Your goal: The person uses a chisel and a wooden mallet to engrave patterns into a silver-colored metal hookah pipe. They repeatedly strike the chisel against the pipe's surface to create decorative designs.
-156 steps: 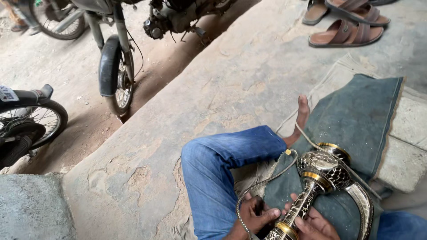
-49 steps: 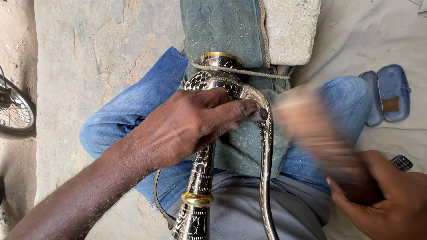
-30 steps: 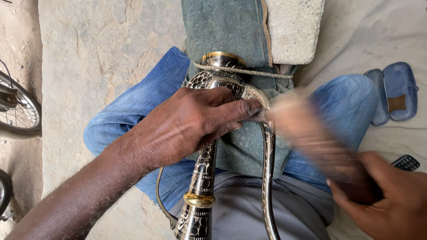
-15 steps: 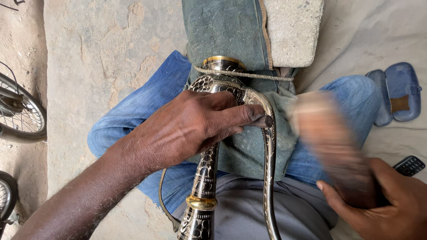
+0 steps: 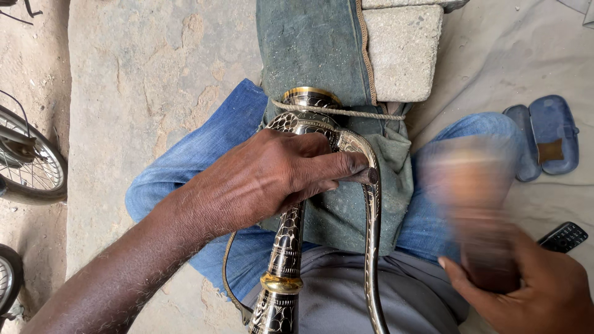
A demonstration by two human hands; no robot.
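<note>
Rough grey concrete floor (image 5: 154, 74) fills the scene, with sandy ground and a spoked bicycle wheel (image 5: 28, 161) at the left edge. Blue-jeaned legs (image 5: 204, 154) lie across the concrete, draped with a dusty grey-green cloth (image 5: 309, 43) that runs up under a pale rectangular stone block (image 5: 401, 52).

On the cloth rests an engraved dark metal horn-like piece with brass rings and a curved side tube (image 5: 291, 238), bound near its top by a thin tan cord (image 5: 346, 112). It lies in the lap, its length running down toward the lower edge.

Over the upper part of the piece the left hand (image 5: 272, 176) presses down, fingers stretched across to the curved tube, pinning it rather than wrapping round it. At the lower right, the right hand (image 5: 544, 291) is clenched on the handle of a brown tool (image 5: 476, 210), blurred by motion, just right of the tube.

Blue sandals (image 5: 544, 139) lie on the pale ground at right, and a small black keypad phone (image 5: 563, 237) sits just above the right hand.
</note>
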